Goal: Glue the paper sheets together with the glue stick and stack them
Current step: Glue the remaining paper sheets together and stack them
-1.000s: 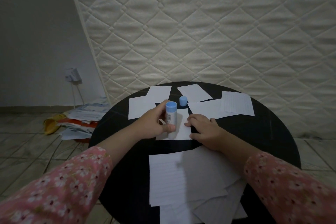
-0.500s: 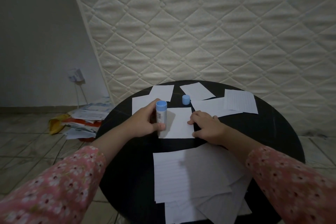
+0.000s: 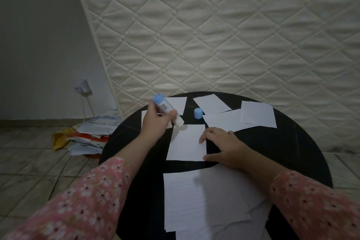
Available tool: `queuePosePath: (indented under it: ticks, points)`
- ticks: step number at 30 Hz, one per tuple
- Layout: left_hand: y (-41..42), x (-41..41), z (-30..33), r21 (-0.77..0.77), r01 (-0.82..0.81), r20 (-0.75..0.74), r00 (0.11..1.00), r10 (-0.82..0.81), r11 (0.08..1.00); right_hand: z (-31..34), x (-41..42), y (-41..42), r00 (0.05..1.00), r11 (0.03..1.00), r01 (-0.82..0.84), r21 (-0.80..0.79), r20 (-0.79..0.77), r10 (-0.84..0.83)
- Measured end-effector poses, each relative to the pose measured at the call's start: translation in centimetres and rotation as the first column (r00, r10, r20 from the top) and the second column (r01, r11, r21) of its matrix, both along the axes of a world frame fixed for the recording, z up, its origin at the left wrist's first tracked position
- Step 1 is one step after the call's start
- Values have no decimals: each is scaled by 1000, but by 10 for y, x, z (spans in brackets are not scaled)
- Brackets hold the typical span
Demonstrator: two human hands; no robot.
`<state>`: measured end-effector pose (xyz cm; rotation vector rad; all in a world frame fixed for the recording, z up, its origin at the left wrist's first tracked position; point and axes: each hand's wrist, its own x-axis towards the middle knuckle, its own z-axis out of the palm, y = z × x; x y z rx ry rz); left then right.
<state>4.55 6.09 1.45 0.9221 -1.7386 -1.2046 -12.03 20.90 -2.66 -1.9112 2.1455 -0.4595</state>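
Note:
My left hand (image 3: 154, 122) grips a white glue stick (image 3: 167, 108) with a blue base, tilted so its open white tip points down at the top left corner of a small white paper sheet (image 3: 186, 144). That sheet lies in the middle of the round black table (image 3: 292, 142). My right hand (image 3: 226, 147) rests on the sheet's right edge, fingers spread and pressing it down. The blue cap (image 3: 198, 113) stands on the table just behind the sheet. A pile of larger lined sheets (image 3: 204, 200) lies at the near edge.
Several more small sheets (image 3: 257, 115) lie spread along the table's far side. A quilted mattress (image 3: 233, 35) leans against the wall behind. Left of the table, papers and bags (image 3: 91, 134) are heaped on the tiled floor, below a wall socket (image 3: 82, 86).
My left hand lifted the glue stick and tipped it from upright to slanted, its tip now at the sheet's top left corner. My right hand stays on the sheet's right edge.

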Motion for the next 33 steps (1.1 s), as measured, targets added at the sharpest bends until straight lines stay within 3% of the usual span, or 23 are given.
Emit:
queuePosePath:
  ticks: [5, 8, 12, 19, 25, 30, 33]
  points:
    - [4, -30, -5, -91, 34, 139, 990, -21, 995, 0, 1, -9, 990, 987, 97, -128, -91, -109]
    - [6, -46, -8, -117, 65, 170, 984, -44, 991, -2, -3, -16, 966, 987, 159, -37, -199, -163]
    - [9, -60, -9, -164, 122, 218, 972, -85, 979, -7, -8, -16, 977, 989, 147, 31, -159, -140]
    - [10, -73, -16, -204, 153, 262, 960, -97, 967, -10, -9, -14, 972, 993, 116, -2, -207, -114]
    - [7, -71, -13, -253, 209, 334, 935, -117, 945, -1, -5, -15, 942, 995, 94, -19, -322, -95]
    - [0, -62, -9, -284, 239, 424, 900, -102, 928, 11, -3, -20, 948, 990, 128, 59, -301, -105]
    - [-8, -51, -8, -253, 235, 449, 888, -102, 938, 11, -4, -19, 972, 990, 127, 57, -208, -112]
